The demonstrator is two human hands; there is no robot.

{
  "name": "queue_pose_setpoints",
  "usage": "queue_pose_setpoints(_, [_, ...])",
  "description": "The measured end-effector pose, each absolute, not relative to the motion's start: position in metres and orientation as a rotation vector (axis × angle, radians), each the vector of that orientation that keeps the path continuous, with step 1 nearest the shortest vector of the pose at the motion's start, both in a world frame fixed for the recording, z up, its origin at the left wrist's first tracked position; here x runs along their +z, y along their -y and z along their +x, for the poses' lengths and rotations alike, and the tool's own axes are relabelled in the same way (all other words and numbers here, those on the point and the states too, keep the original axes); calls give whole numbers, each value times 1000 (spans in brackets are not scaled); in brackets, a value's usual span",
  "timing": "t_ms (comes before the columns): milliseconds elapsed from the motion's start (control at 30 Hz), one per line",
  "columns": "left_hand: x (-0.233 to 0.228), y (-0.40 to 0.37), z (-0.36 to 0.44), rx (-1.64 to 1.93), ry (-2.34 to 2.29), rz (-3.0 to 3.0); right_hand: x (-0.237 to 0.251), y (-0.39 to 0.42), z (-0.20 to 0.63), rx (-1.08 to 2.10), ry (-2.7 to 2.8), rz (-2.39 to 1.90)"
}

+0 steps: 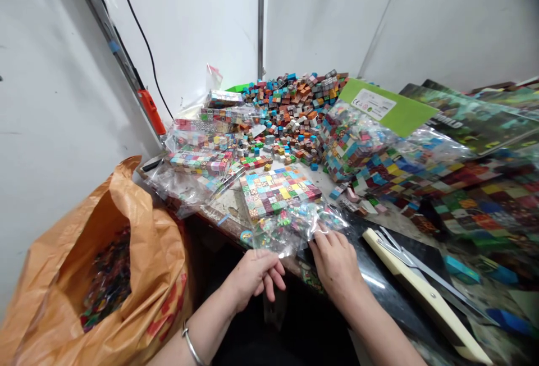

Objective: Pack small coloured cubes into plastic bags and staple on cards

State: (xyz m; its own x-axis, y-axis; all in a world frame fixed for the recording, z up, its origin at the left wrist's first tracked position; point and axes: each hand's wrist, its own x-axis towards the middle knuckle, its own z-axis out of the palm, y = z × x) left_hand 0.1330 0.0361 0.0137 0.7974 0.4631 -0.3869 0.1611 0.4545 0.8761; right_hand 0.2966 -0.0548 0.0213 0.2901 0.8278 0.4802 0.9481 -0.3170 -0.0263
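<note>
Forearms (370, 315) nearest; left hand (255, 276) and right hand (336, 259) at clear bag (278, 232), 6 o'clock, can't tell if gripping. Block slab (278, 191) just beyond looks unbagged; packs (199, 161) bagged, 9 o'clock; many blocks (290, 105) loose, 1 o'clock.

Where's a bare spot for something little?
A small white patch between the block slab and wrapped packs; a black strip between the right hand and cream tool. Crowded: loose block pile behind, bagged blocks rightward.
</note>
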Motion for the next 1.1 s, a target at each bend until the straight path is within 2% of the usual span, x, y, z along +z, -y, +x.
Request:
queue_pose_setpoints(167, [13, -37, 131, 198, -637, 1100, 27, 77, 306, -588, 1693, -2011])
queue_pose_setpoints(433, [11, -42, 130, 134, -623, 1122, 10, 52, 322, -485, 1689, -2051])
queue_pose_setpoints(600, [12, -41, 124, 96, -635, 1119, 26, 71, 311, -446, 1731, -2010])
queue_pose_setpoints(733, [16, -35, 117, 2, -602, 1123, 46, 93, 320, -376, 1506, -2037])
queue_pose_setpoints(867, [27, -18, 124, -160, -461, 1170, 41, 86, 344, -453, 1328, -2194])
queue_pose_setpoints(967, [36, -3, 143, -23, -423, 1353, 30, 71, 358, -426, 1408, -2240])
queue_pose_setpoints(1100, [44, 5, 176, 509, -389, 1853, 29, 60, 365, -380, 1486, -2264])
